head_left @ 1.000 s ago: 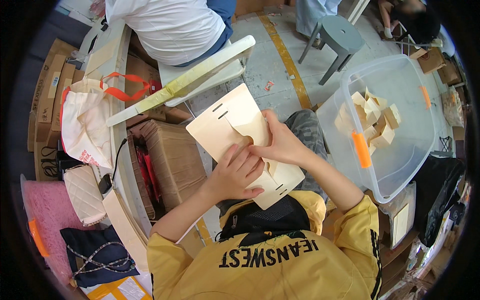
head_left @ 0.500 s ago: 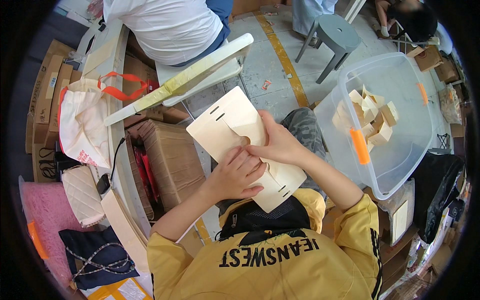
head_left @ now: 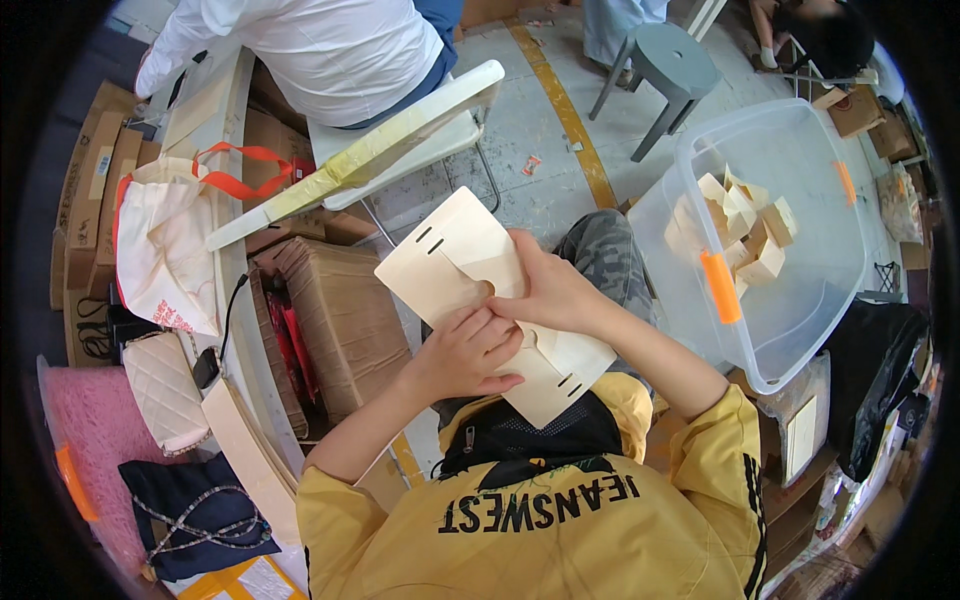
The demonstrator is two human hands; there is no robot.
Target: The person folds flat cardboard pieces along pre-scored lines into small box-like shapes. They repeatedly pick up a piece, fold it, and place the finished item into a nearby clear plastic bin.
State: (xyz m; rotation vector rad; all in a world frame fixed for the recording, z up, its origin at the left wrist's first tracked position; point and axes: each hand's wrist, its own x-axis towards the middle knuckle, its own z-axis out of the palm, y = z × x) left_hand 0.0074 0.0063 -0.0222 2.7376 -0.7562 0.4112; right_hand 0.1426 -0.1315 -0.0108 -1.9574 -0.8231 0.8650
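Over my lap lies a cream folded cardboard piece (head_left: 455, 240), flat, with pairs of dark slots near both ends and a curved flap edge with a round notch in its middle. My right hand (head_left: 555, 290) grips its right edge, thumb on top near the notch and the other fingers out of sight underneath. Across its left side rests my left hand (head_left: 475, 345), fingers close together on the surface by the flap edge, thumb towards me. Both hands meet at the middle of the piece.
To the right stands a clear plastic bin (head_left: 800, 330) with orange latches, holding several folded cream boxes (head_left: 765, 262). On the left are a brown carton (head_left: 345, 310), a white chair (head_left: 400, 165) and a table with bags (head_left: 165, 265). A grey stool (head_left: 675, 62) stands ahead, near other people.
The cardboard piece and both hands have shifted very slightly towards me. My hold looks the same. A person in white at the far left has moved an arm outward.
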